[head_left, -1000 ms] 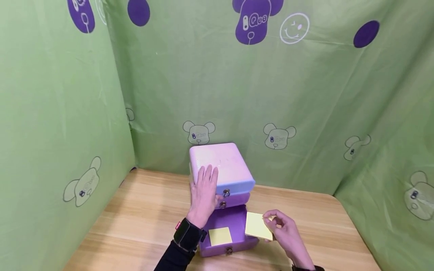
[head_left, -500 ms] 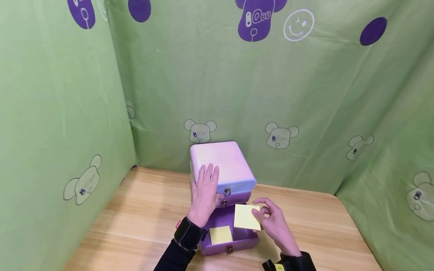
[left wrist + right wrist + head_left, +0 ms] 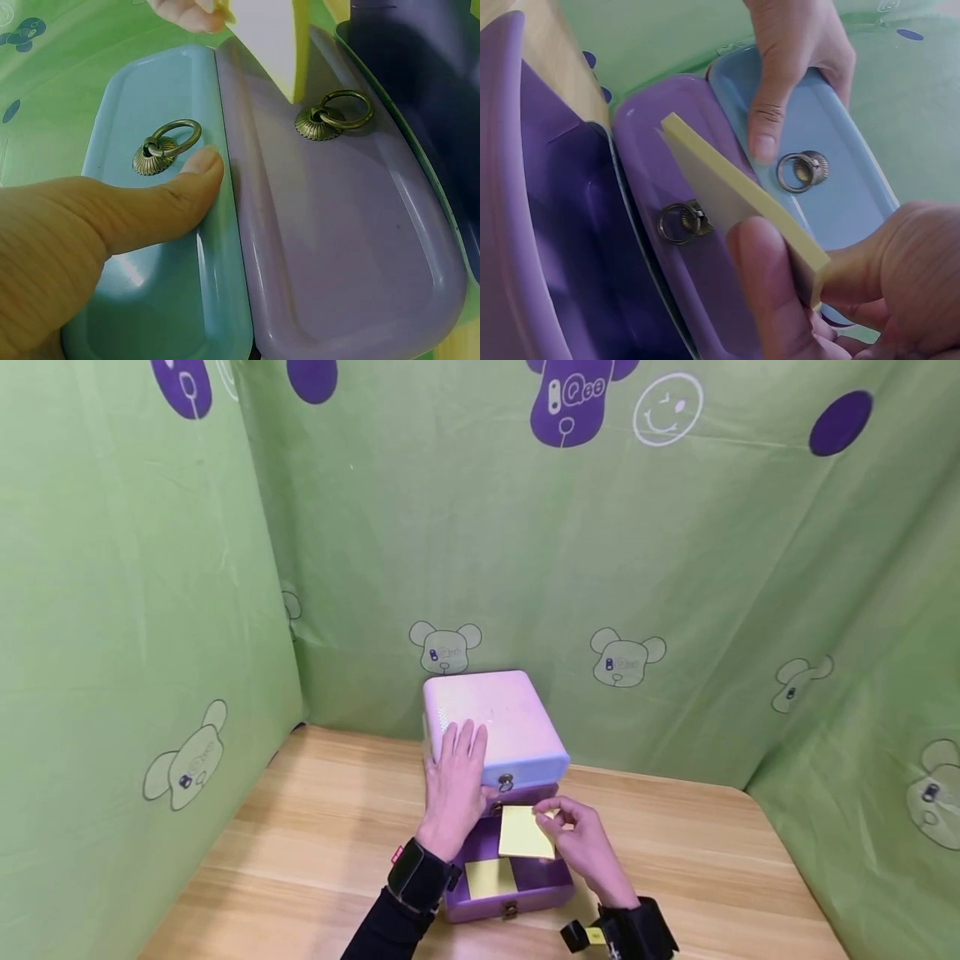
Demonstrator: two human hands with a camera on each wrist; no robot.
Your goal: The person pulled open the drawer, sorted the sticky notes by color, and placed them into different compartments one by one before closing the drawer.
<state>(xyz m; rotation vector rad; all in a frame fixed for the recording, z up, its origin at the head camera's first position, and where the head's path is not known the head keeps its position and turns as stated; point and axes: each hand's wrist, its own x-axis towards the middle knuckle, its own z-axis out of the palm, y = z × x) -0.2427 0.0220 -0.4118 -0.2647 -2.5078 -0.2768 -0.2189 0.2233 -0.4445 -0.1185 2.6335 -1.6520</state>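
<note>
A small chest of drawers [image 3: 498, 706] with a pink top stands at the back of the table. My left hand [image 3: 453, 797] rests on it with fingers straight over the top; its thumb [image 3: 161, 214] touches the blue top drawer front [image 3: 161, 277]. The purple bottom drawer [image 3: 472, 912] is pulled out, and a yellow sticky note pad [image 3: 489, 881] lies in its left part. Above that drawer my right hand [image 3: 588, 852] pinches a second yellow sticky note pad [image 3: 735, 191] by its right edge between thumb and fingers. The purple middle drawer [image 3: 671, 142] is closed.
Ring pulls [image 3: 345, 111] hang on the drawer fronts. Green printed cloth [image 3: 525, 543] encloses the wooden table [image 3: 322, 827] at the back and both sides. Each wrist wears a black strap, and a black piece [image 3: 576, 935] juts from the right one.
My right hand has carried the held sticky note pad leftward, from beside the drawer's right edge to over the drawer. The left hand stays in place on the chest.
</note>
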